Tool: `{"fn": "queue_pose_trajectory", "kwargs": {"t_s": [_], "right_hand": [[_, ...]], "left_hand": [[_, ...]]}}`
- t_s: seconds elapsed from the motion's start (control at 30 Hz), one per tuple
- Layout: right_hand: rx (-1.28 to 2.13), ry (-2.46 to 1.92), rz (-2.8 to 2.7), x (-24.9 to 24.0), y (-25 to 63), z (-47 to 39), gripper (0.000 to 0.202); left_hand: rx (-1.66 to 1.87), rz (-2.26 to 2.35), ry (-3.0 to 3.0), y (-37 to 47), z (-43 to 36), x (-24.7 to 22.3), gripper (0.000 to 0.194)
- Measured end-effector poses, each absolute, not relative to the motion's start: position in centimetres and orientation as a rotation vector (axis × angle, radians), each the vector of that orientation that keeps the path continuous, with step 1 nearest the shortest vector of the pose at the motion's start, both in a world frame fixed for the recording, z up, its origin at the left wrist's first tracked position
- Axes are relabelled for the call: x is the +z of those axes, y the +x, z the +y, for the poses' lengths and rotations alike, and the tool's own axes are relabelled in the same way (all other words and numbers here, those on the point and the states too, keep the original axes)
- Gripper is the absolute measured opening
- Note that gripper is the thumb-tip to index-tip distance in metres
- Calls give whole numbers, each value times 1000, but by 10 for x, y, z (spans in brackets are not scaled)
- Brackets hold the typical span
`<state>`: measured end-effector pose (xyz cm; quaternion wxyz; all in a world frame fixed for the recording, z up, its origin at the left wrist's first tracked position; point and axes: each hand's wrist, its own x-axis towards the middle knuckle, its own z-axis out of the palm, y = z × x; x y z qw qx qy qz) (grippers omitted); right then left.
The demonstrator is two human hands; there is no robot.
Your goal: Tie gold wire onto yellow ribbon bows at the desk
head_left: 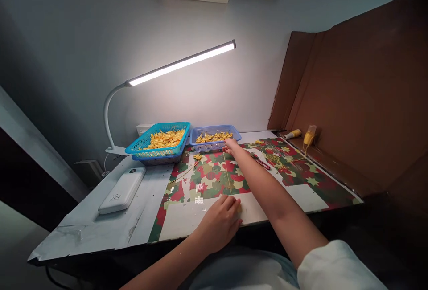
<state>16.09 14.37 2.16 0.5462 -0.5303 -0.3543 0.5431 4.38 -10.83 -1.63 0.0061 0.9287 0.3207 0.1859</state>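
Lamp-lit desk, patterned mat — right hand, fingers together, reaches the blue basket of gold pieces — left hand pins a thin thread, apparently mid-pickup.

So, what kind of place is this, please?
Probably a small handcraft workstation. A desk lamp lights a table with patterned paper, two baskets hold small golden pieces, and cardboard screens the side. The right hand reaches the blue basket.

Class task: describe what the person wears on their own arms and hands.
Both hands are bare: no gloves, rings or watch show on the left hand or the right hand. The right arm has a white sleeve near the upper arm; the left forearm is uncovered.
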Motion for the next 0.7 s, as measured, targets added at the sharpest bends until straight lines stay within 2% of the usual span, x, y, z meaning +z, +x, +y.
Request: {"fn": "queue_pose_trajectory", "kwargs": {"t_s": [0.17, 0.4, 0.6, 0.7], "right_hand": [[1301, -1447, -703, 35, 157, 149, 27], [1276, -1497, -875, 46, 149, 141, 5], [1286, -1522, -1142, 35, 143, 121, 5], [1215, -1555, -1247, 29, 146, 115, 12]], "left_hand": [[674, 1085, 2927, 49, -114, -28, 26], [768, 1114, 2845, 49, -107, -28, 35], [920, 1095, 2618, 33, -86, -15, 38], [909, 1055, 2544, 25, -81, -12, 32]]}}
